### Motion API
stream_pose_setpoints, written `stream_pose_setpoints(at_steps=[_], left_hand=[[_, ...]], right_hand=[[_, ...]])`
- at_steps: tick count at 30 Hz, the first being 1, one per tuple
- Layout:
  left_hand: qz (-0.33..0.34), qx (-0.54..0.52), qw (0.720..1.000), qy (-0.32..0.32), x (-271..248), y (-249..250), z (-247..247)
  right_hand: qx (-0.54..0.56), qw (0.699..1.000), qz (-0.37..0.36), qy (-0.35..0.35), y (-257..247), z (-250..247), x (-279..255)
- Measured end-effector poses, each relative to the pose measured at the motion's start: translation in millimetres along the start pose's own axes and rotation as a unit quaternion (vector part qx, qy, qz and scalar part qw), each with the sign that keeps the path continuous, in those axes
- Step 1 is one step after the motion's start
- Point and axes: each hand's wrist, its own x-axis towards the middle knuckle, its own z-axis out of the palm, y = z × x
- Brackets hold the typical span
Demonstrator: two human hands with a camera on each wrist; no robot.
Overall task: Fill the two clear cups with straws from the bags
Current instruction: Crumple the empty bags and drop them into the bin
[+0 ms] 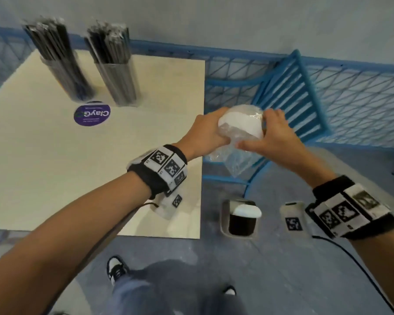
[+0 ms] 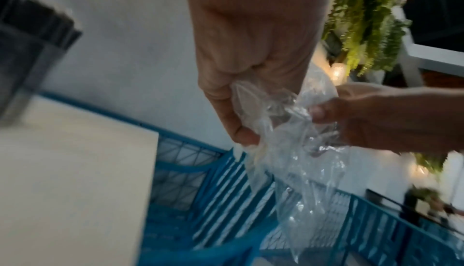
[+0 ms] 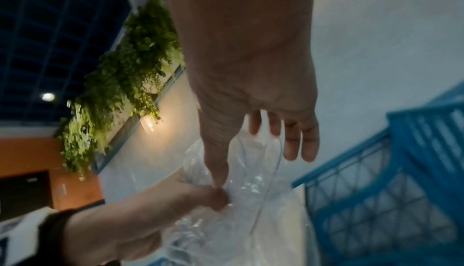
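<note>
Over the gap between the table and a blue chair I hold a clear plastic bag (image 1: 234, 160) with a white lump (image 1: 239, 123) at its upper end. My left hand (image 1: 210, 130) grips the bag from the left; in the left wrist view its thumb and fingers (image 2: 241, 131) bunch the plastic bag (image 2: 301, 181). My right hand (image 1: 271, 130) curls its fingers over the lump's far side, its thumb on the plastic. The right wrist view shows that thumb (image 3: 218, 171) meeting the left hand (image 3: 200, 196) on the bag (image 3: 238, 226). The bag's loose end hangs down.
A cream table (image 1: 78, 173) stands at the left, with two clear holders of black sticks (image 1: 62, 71) (image 1: 116, 71) and a round purple sticker (image 1: 92, 114). A blue chair (image 1: 295, 94) and blue mesh fence (image 1: 361, 98) lie behind. A black container with a white lid (image 1: 242, 217) sits below.
</note>
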Motion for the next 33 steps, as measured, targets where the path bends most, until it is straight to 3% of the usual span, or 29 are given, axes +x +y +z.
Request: stream_pose_setpoints(at_steps=[2, 6, 9, 12, 14, 16, 18, 20, 23, 27, 33], left_hand=[[-0.008, -0.033, 0.999, 0.007, 5, 16, 44], [-0.075, -0.106, 0.991, 0.030, 19, 42, 139], [-0.171, -0.153, 0.972, 0.051, 21, 29, 215], [-0.245, -0.127, 0.961, -0.034, 12, -9, 277], [-0.236, -0.050, 0.968, -0.074, 1, -36, 308], [-0.198, 0.113, 0.969, -0.091, -7, -63, 335], [-0.147, 0.241, 0.953, -0.112, -12, -88, 357], [-0.125, 0.280, 0.938, -0.162, -17, -115, 380], [-0.176, 0.240, 0.936, -0.189, -27, -154, 409], [-0.215, 0.153, 0.943, -0.205, -40, -208, 449], [-0.278, 0.005, 0.949, -0.148, -43, -260, 489]], right_hand=[[0.005, 0.998, -0.050, 0.039, 41, -24, -9], [0.023, 0.994, -0.106, -0.016, 114, -34, -24], [0.057, 0.997, -0.050, -0.020, 168, -14, -45], [0.066, 0.997, -0.015, -0.049, 231, 25, -73], [0.053, 0.997, 0.005, -0.046, 270, 55, -92], [0.047, 0.998, 0.036, -0.034, 302, 88, -108], [0.023, 0.998, 0.043, -0.032, 330, 118, -121], [-0.059, 0.995, 0.051, -0.064, 353, 147, -131], [-0.165, 0.983, 0.001, -0.086, 384, 187, -144], [-0.195, 0.974, -0.041, -0.112, 426, 237, -151], [-0.183, 0.974, -0.049, -0.124, 472, 287, -150]])
